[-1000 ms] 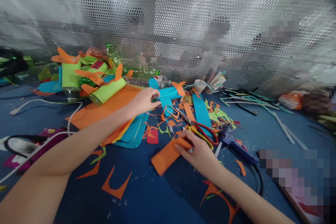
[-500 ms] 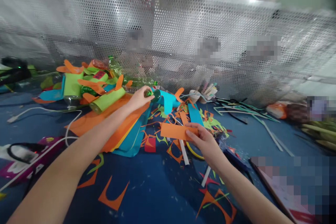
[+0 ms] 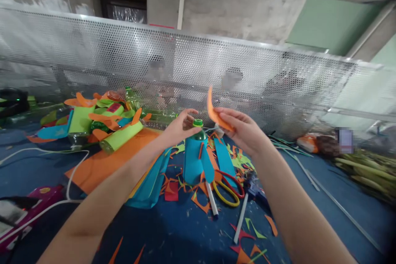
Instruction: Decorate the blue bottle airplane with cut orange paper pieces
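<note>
A plastic bottle wrapped in blue paper stands upright, green cap on top, with a blue paper wing and a thin orange piece on its side. Beside the cap, my left hand is loosely curled with its fingers apart; its thumb reaches the bottle neck, though I cannot tell if it touches. Between the thumb and fingers of my right hand is a bent orange paper strip, held up right of the cap. Scissors with red and yellow handles lie by the bottle's foot, near a blue glue gun.
Paper-wrapped bottles with fins pile up at the left, near orange sheets and blue sheets. Paper scraps litter the table. A white cable runs at left. A perforated metal screen stands behind, people beyond it.
The blue-wrapped bottle has gone from lying tilted to upright and nearer, its cap up. My left hand has loosened from the cap end. My right hand has raised the orange strip, which now bends.
</note>
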A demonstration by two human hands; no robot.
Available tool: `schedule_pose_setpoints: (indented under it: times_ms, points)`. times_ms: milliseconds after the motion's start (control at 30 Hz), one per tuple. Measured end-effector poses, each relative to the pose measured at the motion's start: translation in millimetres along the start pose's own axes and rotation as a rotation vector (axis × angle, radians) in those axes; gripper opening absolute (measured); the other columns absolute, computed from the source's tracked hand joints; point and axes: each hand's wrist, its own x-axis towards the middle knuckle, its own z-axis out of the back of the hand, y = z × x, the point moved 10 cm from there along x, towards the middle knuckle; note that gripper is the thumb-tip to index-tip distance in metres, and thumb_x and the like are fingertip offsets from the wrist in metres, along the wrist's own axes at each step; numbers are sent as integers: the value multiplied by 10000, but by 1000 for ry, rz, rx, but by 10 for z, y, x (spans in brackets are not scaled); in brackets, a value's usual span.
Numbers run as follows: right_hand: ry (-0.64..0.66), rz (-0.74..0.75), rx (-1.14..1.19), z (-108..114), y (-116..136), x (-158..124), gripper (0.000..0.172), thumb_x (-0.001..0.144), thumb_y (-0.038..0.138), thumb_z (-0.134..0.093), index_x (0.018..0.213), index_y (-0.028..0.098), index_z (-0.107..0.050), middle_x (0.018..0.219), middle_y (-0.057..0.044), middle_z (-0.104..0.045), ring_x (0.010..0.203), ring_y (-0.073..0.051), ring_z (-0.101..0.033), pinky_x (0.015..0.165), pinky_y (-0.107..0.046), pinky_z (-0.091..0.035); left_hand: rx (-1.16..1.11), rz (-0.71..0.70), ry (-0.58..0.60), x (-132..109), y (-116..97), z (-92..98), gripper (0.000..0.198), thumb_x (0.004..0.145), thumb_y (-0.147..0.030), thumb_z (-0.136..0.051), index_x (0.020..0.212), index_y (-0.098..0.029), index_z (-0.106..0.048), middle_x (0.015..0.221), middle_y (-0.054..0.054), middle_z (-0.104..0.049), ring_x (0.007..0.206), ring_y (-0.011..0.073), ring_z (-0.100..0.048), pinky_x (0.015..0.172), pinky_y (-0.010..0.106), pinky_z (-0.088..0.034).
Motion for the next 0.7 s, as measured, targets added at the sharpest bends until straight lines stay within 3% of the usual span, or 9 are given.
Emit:
schedule_pose_setpoints:
  times_ms: [167, 367, 433, 567, 700]
  points:
    - [72, -132, -47, -182, -249, -14, 228, 721, 301, -689, 918, 188, -714, 916, -44, -713, 725, -122, -650, 665, -254, -535, -220, -22, 46, -67, -79, -94, 711, 756, -250, -668, 1332, -230, -250, 1135, 104, -553, 987, 210, -602, 883, 396, -485]
    - [82, -142, -212, -137, -158, -25, 212, 713, 339, -703, 878, 207, -711, 879, -47, -718, 698, -135, -645, 659, -285, -520, -299, -93, 57, -116, -294, -148, 979, 734, -239, -700, 1408, -335, 3, 1079, 59, -575, 938, 207, -628, 862, 410, -510]
    - [107, -125, -309, -141, -89, -49, 201, 715, 359, -702, 852, 211, -706, 855, -47, -716, 716, -146, -644, 681, -297, -515, -306, -123, 69, -124, -319, -187, 956, 729, -258, -708, 1401, -345, -32, 1027, 42, -580, 935, 211, -625, 855, 411, -516]
    - [148, -31, -536, -164, 55, -117, 190, 747, 385, -664, 850, 229, -696, 871, -46, -699, 769, -174, -639, 716, -336, -508, -273, -176, 52, -138, -322, -222, 733, 726, -263, -710, 1299, -313, -257, 1027, 43, -529, 883, 179, -611, 819, 364, -532]
    - [90, 182, -805, -141, 289, -159, 147, 737, 382, -666, 811, 265, -715, 1004, -57, -650, 964, -235, -599, 769, -379, -502, -145, -201, 45, -161, -369, -247, 431, 747, -296, -682, 1091, -253, -425, 1052, 36, -472, 864, 140, -575, 813, 301, -518]
